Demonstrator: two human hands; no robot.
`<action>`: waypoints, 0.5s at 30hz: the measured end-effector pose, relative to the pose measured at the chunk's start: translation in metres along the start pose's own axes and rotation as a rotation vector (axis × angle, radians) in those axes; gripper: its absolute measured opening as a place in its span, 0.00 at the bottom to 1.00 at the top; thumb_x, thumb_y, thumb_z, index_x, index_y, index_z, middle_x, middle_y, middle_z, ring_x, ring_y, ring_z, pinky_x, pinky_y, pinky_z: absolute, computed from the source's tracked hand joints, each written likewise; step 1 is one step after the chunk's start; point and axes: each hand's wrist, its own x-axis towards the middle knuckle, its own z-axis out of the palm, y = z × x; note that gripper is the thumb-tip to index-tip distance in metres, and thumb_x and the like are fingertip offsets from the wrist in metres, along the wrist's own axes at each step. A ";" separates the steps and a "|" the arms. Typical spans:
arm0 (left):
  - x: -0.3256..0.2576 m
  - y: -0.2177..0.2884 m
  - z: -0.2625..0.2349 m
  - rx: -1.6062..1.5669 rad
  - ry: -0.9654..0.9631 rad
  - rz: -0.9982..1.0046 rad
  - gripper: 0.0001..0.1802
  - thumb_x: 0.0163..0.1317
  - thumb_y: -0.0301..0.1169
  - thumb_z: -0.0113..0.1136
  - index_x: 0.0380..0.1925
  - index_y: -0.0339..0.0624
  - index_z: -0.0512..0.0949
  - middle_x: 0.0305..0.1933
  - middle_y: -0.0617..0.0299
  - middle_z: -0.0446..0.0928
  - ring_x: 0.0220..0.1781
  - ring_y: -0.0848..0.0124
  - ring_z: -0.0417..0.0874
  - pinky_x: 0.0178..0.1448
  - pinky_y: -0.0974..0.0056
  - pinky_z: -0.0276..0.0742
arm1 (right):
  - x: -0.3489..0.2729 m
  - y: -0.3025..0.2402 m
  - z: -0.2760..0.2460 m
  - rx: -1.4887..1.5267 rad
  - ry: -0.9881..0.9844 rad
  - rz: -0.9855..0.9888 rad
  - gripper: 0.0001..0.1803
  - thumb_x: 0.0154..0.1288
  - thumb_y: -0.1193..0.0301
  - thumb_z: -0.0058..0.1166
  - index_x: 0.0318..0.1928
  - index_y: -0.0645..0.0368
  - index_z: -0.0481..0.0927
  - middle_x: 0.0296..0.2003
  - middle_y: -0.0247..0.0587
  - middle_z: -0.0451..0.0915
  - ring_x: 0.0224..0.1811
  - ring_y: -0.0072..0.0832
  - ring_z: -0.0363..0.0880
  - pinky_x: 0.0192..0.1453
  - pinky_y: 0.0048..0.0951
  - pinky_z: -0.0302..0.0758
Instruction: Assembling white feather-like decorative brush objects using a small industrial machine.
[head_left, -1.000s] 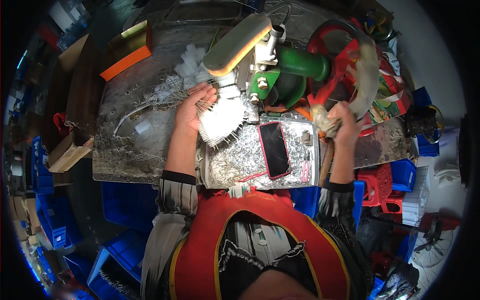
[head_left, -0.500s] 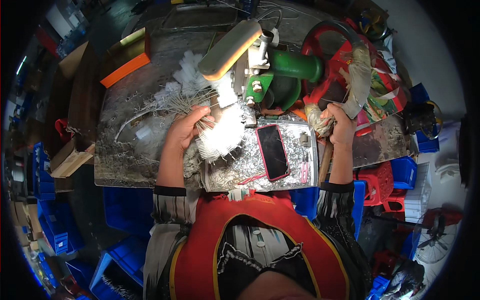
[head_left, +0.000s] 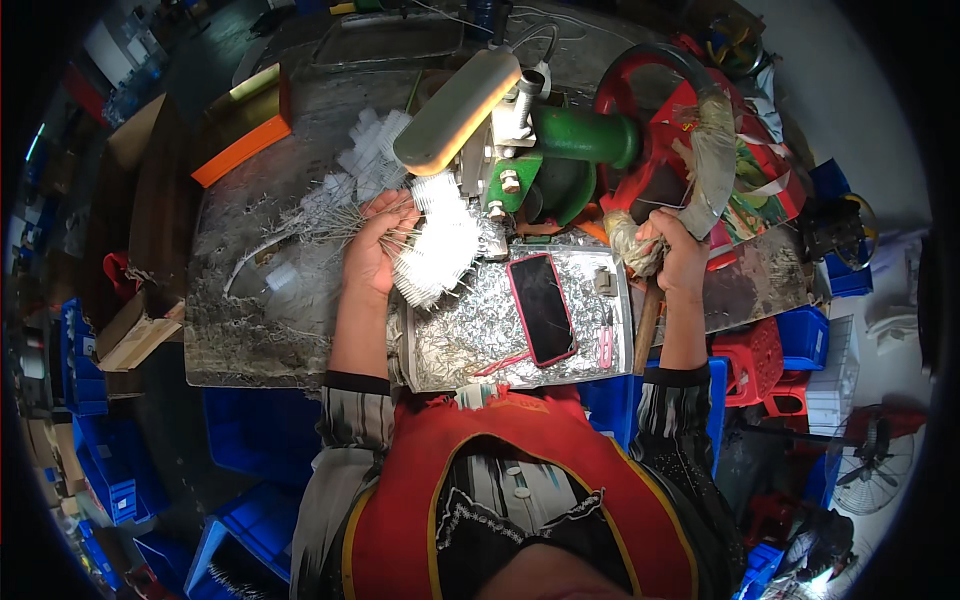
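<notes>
My left hand [head_left: 370,250] is closed on a bundle of thin pale strands with white ribbed pieces [head_left: 432,262], brightly lit beside the press; glare hides their exact kind. The strands fan out leftward across my fingers. Just right of them stands a green hand press [head_left: 590,135] with bolts on its front. A large handwheel [head_left: 714,150], partly wrapped in pale tape, belongs to the press at its right. My right hand [head_left: 682,258] is wrapped round the taped lower grip [head_left: 628,240] of that wheel. A long lamp [head_left: 455,115] hangs over the bundle.
Below the press lies a foil-covered tray [head_left: 450,365] with a red-cased phone [head_left: 543,310] and pink-handled small tool [head_left: 606,345]. White ribbed pieces [head_left: 370,150] are heaped behind my left hand. An orange box [head_left: 245,125] stands far left; blue bins [head_left: 255,425] sit below the table.
My left hand has turned, its fingers now higher and pointing further up toward the lamp, with the bundle still in it. My right hand stays on the wheel grip, almost unmoved.
</notes>
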 end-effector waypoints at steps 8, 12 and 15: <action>0.006 0.000 0.008 0.011 0.028 -0.033 0.17 0.47 0.15 0.47 0.41 0.30 0.68 0.44 0.47 0.71 0.48 0.58 0.74 0.56 0.59 0.71 | 0.011 -0.044 0.005 -0.166 -0.006 0.161 0.12 0.49 0.72 0.50 0.13 0.64 0.69 0.10 0.41 0.67 0.15 0.29 0.68 0.23 0.26 0.65; 0.008 0.000 0.008 0.037 0.048 -0.035 0.17 0.47 0.15 0.47 0.40 0.30 0.68 0.44 0.48 0.71 0.46 0.59 0.75 0.55 0.59 0.72 | 0.017 -0.037 -0.003 -0.034 -0.016 0.135 0.07 0.46 0.73 0.54 0.20 0.65 0.72 0.14 0.39 0.71 0.11 0.24 0.69 0.16 0.23 0.63; 0.008 0.001 0.006 0.045 0.058 -0.035 0.16 0.47 0.15 0.47 0.40 0.30 0.68 0.44 0.47 0.70 0.46 0.59 0.75 0.55 0.59 0.72 | -0.001 -0.008 0.004 -0.024 0.031 -0.138 0.07 0.48 0.75 0.53 0.19 0.65 0.72 0.14 0.38 0.71 0.12 0.23 0.68 0.16 0.22 0.63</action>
